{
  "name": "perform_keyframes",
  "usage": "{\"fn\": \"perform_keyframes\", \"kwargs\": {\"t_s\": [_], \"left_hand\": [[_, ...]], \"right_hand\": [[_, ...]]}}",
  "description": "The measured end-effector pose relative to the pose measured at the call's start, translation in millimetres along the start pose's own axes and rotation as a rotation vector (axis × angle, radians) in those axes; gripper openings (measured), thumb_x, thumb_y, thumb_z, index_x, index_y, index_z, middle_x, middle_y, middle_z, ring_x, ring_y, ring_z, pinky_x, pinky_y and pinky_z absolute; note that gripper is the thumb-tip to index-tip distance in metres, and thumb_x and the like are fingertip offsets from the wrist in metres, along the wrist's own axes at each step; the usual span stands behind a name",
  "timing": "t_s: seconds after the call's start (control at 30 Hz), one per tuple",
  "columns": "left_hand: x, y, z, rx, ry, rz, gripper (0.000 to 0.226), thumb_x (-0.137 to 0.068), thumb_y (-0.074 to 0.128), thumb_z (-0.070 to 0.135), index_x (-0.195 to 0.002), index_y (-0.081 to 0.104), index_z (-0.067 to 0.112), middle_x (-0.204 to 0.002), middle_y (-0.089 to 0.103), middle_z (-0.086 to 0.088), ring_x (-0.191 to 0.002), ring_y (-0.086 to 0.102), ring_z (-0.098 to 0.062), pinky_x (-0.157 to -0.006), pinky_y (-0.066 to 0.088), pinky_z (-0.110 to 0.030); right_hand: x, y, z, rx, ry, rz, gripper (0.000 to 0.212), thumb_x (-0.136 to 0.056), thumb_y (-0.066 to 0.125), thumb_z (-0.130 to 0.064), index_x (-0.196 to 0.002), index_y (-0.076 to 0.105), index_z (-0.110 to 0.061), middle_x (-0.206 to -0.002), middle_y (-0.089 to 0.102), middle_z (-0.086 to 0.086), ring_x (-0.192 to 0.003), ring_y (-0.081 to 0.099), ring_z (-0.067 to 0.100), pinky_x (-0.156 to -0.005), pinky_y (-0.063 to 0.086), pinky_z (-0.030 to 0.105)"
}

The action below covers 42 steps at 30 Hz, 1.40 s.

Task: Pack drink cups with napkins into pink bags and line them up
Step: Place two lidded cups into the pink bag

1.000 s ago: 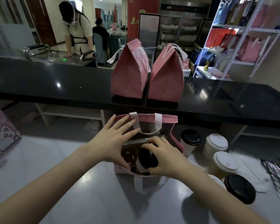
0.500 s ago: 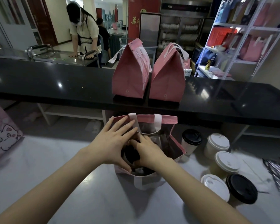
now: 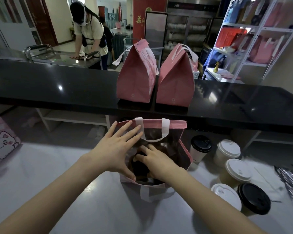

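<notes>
Pressing left hand flat on rim of pink bag — resting right hand inside, over dark-lidded cup; grip hidden.

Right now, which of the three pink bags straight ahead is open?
The bag on the pale table, right hand inside it; the two bags on the black counter are folded shut.

3 pink bags, black counter, 2 black-lidded cups.
</notes>
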<state>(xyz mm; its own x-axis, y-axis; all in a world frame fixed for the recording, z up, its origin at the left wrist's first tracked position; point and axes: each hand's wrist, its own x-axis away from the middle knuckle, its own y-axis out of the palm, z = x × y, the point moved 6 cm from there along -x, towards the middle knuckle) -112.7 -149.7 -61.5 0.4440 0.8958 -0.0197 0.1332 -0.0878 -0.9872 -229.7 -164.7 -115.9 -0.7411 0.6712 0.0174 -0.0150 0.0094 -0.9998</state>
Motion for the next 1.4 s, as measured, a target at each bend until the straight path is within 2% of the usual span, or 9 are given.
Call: {"fn": "perform_keyframes", "kwargs": {"t_s": [0.47,0.63,0.7,0.83,0.97,1.03,1.13,1.3,1.4], "left_hand": [[-9.7,-3.0,-8.0,0.061,0.002,0.036,0.132,-0.055,0.056,0.089,-0.15,-0.019,0.034,-0.159,-0.023,0.01,-0.139,-0.037,-0.016,-0.112,-0.026,-0.043],[-16.4,0.4,-17.2,0.107,-0.003,0.017,0.128,-0.057,0.054,0.089,-0.15,-0.015,0.035,-0.159,-0.023,0.009,-0.138,-0.038,-0.017,-0.109,-0.028,-0.042],[-19.1,1.2,-22.4,0.137,-0.001,0.019,0.124,-0.059,0.053,0.088,-0.15,-0.014,0.036,-0.159,-0.022,0.01,-0.138,-0.036,-0.015,-0.111,-0.026,-0.041],[-25.9,3.5,-30.4,0.202,0.01,0.017,0.112,-0.067,0.053,0.083,-0.151,-0.007,0.039,-0.161,-0.013,0.01,-0.144,-0.026,-0.016,-0.115,-0.018,-0.041],[-35.9,2.9,-35.1,0.266,-0.002,0.062,0.095,-0.076,0.051,0.076,-0.151,0.004,0.041,-0.162,0.0,0.01,-0.147,-0.015,-0.016,-0.116,-0.013,-0.04],[-43.9,-0.7,-35.9,0.291,0.001,0.094,0.088,-0.079,0.052,0.073,-0.15,0.012,0.041,-0.161,0.008,0.009,-0.148,-0.01,-0.016,-0.118,-0.009,-0.041],[-58.1,-10.1,-29.8,0.327,0.038,0.145,0.086,-0.078,0.056,0.07,-0.149,0.019,0.04,-0.158,0.017,0.01,-0.148,-0.004,-0.014,-0.118,-0.006,-0.04],[-76.5,-28.8,-2.4,0.484,0.167,0.18,0.079,-0.079,0.068,0.051,-0.146,0.028,0.04,-0.154,0.021,0.02,-0.143,0.015,-0.007,-0.116,0.012,-0.029],[-85.5,-28.6,5.7,0.526,0.205,0.121,0.076,-0.08,0.071,0.045,-0.145,0.031,0.043,-0.155,0.018,0.022,-0.142,0.016,-0.004,-0.116,0.018,-0.027]], "right_hand": [[-20.2,20.0,6.8,-0.043,0.155,-0.063,0.066,-0.082,0.071,-0.032,-0.139,0.039,-0.023,-0.148,0.029,0.007,-0.13,0.036,0.033,-0.088,0.052,0.044],[-15.8,12.7,7.2,-0.083,0.152,-0.093,0.07,-0.085,0.067,-0.037,-0.146,0.032,-0.028,-0.15,0.029,0.006,-0.134,0.032,0.029,-0.104,0.042,0.042],[-10.2,-1.2,7.8,-0.164,0.171,-0.086,0.064,-0.087,0.064,-0.041,-0.143,0.037,-0.029,-0.147,0.034,0.002,-0.129,0.038,0.024,-0.104,0.042,0.04],[18.4,-41.0,17.3,-0.259,0.212,0.013,0.041,-0.089,0.052,-0.053,-0.122,0.059,-0.03,-0.118,0.052,-0.011,-0.105,0.054,0.011,-0.087,0.05,0.032],[61.7,-64.9,41.4,-0.155,0.285,0.142,0.052,-0.086,0.034,-0.07,-0.116,0.061,-0.037,-0.117,0.054,-0.019,-0.107,0.048,0.0,-0.09,0.046,0.02],[77.8,-68.4,52.2,-0.072,0.31,0.189,0.048,-0.087,0.042,-0.065,-0.121,0.06,-0.036,-0.122,0.055,-0.018,-0.113,0.047,0.001,-0.096,0.039,0.018],[89.4,-66.5,65.1,0.032,0.327,0.264,0.037,-0.088,0.064,-0.04,-0.123,0.061,-0.029,-0.121,0.061,-0.01,-0.114,0.055,0.011,-0.098,0.041,0.026],[88.4,-64.7,92.4,0.023,0.383,0.23,0.041,-0.095,0.054,-0.033,-0.135,0.05,-0.028,-0.137,0.05,-0.01,-0.127,0.044,0.011,-0.108,0.033,0.026],[90.9,-70.1,104.7,-0.043,0.361,0.27,0.042,-0.095,0.054,-0.036,-0.135,0.049,-0.03,-0.135,0.05,-0.012,-0.124,0.045,0.007,-0.103,0.035,0.021]]}}
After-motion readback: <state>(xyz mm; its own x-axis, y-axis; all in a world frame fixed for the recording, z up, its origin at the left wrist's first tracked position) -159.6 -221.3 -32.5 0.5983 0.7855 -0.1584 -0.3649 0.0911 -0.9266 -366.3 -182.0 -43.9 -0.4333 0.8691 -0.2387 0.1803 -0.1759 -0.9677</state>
